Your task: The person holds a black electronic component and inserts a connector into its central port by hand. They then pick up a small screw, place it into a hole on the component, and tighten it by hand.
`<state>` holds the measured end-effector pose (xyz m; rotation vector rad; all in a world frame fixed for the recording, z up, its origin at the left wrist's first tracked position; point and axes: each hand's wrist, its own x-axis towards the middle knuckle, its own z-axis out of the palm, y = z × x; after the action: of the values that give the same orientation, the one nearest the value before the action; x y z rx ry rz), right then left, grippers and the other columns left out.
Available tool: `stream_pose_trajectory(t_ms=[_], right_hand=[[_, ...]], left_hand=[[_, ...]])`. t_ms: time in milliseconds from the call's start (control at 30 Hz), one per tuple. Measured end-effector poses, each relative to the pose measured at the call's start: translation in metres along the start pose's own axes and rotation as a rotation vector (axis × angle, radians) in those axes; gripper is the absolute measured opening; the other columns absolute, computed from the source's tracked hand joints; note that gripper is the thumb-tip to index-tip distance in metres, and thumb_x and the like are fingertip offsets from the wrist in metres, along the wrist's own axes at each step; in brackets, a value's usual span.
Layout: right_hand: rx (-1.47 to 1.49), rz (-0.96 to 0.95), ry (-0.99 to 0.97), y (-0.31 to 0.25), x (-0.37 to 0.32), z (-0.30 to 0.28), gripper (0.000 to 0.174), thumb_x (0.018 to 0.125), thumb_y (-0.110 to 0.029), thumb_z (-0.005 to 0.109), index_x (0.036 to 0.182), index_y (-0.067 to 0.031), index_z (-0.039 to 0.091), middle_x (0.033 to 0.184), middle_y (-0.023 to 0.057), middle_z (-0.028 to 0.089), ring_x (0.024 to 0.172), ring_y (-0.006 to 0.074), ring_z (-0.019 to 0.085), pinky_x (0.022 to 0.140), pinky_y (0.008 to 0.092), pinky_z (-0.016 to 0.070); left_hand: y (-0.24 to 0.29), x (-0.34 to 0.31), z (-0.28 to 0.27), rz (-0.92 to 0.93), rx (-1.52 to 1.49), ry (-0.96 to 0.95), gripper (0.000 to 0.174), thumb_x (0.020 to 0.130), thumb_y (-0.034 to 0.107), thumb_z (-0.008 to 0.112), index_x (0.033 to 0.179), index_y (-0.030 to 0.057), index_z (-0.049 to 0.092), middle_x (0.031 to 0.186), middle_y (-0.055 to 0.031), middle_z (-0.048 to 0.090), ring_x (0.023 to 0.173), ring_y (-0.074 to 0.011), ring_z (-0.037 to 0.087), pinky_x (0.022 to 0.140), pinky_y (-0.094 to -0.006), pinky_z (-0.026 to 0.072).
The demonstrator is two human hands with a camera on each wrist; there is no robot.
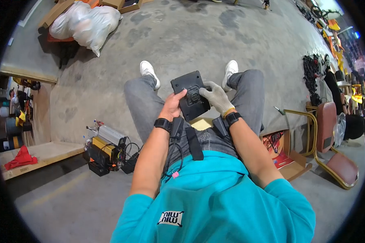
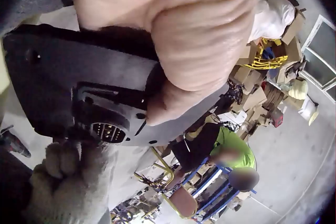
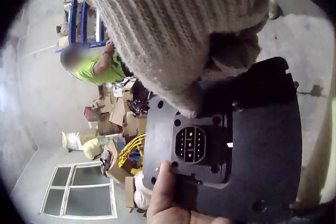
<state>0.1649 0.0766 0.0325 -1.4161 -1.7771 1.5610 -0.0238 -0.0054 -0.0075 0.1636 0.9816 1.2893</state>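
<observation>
A flat black panel (image 1: 194, 110) with rounded corners is held over the lap, tilted. On its upward face sits a raised mount with a round multi-pin connector (image 3: 190, 144). The bare left hand (image 1: 173, 106) grips the panel's left side, its thumb laid on the face beside the mount; its other fingers are hidden beneath. On the opposite side, the right hand (image 1: 217, 98), in a grey knitted glove, holds the panel's edge. Its thumb presses close beside the connector and its fingers curl by the edge, as the left wrist view shows.
Between the knees lies a yellowish piece (image 1: 201, 123). A yellow-and-black device with cables (image 1: 105, 148) stands on the floor at left; an open cardboard box (image 1: 294, 164) and a folding chair (image 1: 326, 125) are at right. White bags (image 1: 85, 26) lie ahead. Another person in green (image 2: 236, 150) is farther off.
</observation>
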Motion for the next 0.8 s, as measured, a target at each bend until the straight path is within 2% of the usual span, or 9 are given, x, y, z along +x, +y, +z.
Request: stream_pose_trajectory(t_ms=[33, 100, 133, 200, 267, 367, 500, 600, 800], right_hand=[[-0.004, -0.004, -0.008, 0.006, 0.002, 0.002, 0.053, 0.084, -0.036, 0.066, 0.119, 0.0031, 0.062, 0.092, 0.0155, 0.07, 0.071, 0.0203, 0.066, 0.06, 0.031, 0.0518], [-0.298, -0.142, 0.191, 0.009, 0.004, 0.006, 0.053, 0.082, -0.037, 0.069, 0.118, 0.0015, 0.063, 0.1, 0.0189, 0.071, 0.085, 0.0273, 0.07, 0.075, 0.0344, 0.0536], [-0.304, -0.145, 0.18, 0.005, 0.002, 0.006, 0.053, 0.082, -0.037, 0.069, 0.118, 0.0015, 0.063, 0.1, 0.0189, 0.071, 0.085, 0.0273, 0.07, 0.075, 0.0344, 0.0536], [-0.23, -0.138, 0.064, -0.005, -0.006, 0.007, 0.052, 0.082, -0.037, 0.07, 0.117, -0.0002, 0.063, 0.102, 0.021, 0.07, 0.096, 0.0325, 0.069, 0.087, 0.0371, 0.0513], [-0.273, -0.126, -0.007, -0.009, -0.011, 0.01, 0.054, 0.08, -0.035, 0.073, 0.122, -0.0035, 0.06, 0.103, 0.0198, 0.07, 0.098, 0.0337, 0.067, 0.086, 0.0388, 0.0521], [-0.42, -0.37, 0.037, 0.003, -0.006, 0.017, 0.064, 0.077, -0.031, 0.076, 0.133, -0.01, 0.052, 0.11, 0.0199, 0.064, 0.1, 0.0378, 0.064, 0.084, 0.0444, 0.0526], [-0.559, -0.352, -0.021, -0.014, -0.015, 0.019, 0.064, 0.078, -0.03, 0.076, 0.134, -0.0138, 0.051, 0.106, 0.0205, 0.062, 0.097, 0.0398, 0.064, 0.084, 0.0456, 0.0521], [-0.606, -0.39, -0.044, -0.007, -0.013, 0.02, 0.059, 0.078, -0.03, 0.075, 0.13, -0.0154, 0.052, 0.102, 0.0206, 0.061, 0.094, 0.0414, 0.064, 0.082, 0.0466, 0.0521], [-0.581, -0.47, -0.064, 0.002, -0.007, 0.019, 0.048, 0.076, -0.027, 0.074, 0.117, -0.009, 0.056, 0.095, 0.0226, 0.062, 0.092, 0.0416, 0.064, 0.081, 0.0465, 0.0523]], left_hand=[[0.0, -0.001, 0.001, -0.014, -0.044, -0.011, 0.026, 0.095, 0.014, 0.062, 0.116, -0.0008, 0.061, 0.108, -0.0108, 0.068, 0.096, -0.0245, 0.067, 0.087, -0.0387, 0.055], [0.001, -0.001, 0.001, -0.022, -0.096, -0.018, 0.025, 0.097, 0.015, 0.059, 0.117, -0.0008, 0.06, 0.109, -0.0108, 0.068, 0.097, -0.0245, 0.067, 0.088, -0.0389, 0.0544], [0.0, 0.0, 0.001, 0.005, -0.105, -0.021, 0.026, 0.098, 0.015, 0.057, 0.118, -0.001, 0.059, 0.11, -0.0109, 0.067, 0.098, -0.0243, 0.067, 0.089, -0.0388, 0.0537], [-0.002, 0.001, -0.001, 0.034, -0.127, -0.015, 0.026, 0.099, 0.016, 0.055, 0.119, -0.0012, 0.059, 0.111, -0.011, 0.067, 0.099, -0.0241, 0.066, 0.09, -0.0387, 0.053], [-0.003, 0.003, -0.002, 0.027, -0.082, -0.042, 0.028, 0.099, 0.016, 0.055, 0.121, -0.0017, 0.057, 0.113, -0.0111, 0.066, 0.101, -0.0234, 0.065, 0.09, -0.038, 0.0524], [-0.002, -0.004, 0.005, 0.018, -0.043, -0.019, 0.03, 0.101, 0.02, 0.052, 0.122, -0.001, 0.056, 0.112, -0.0105, 0.066, 0.099, -0.0226, 0.066, 0.088, -0.0372, 0.053], [-0.001, -0.005, 0.007, -0.014, 0.04, -0.01, 0.032, 0.103, 0.024, 0.049, 0.123, -0.0001, 0.056, 0.111, -0.0104, 0.066, 0.098, -0.0221, 0.066, 0.086, -0.0371, 0.0542], [-0.002, -0.004, 0.008, -0.059, 0.047, 0.012, 0.032, 0.104, 0.026, 0.049, 0.122, 0.001, 0.057, 0.111, -0.0103, 0.066, 0.097, -0.022, 0.066, 0.083, -0.0382, 0.0552], [-0.004, -0.008, 0.012, -0.085, 0.096, -0.013, 0.037, 0.102, 0.031, 0.053, 0.123, 0.0011, 0.056, 0.112, -0.0075, 0.066, 0.099, -0.021, 0.066, 0.086, -0.0361, 0.0535]])
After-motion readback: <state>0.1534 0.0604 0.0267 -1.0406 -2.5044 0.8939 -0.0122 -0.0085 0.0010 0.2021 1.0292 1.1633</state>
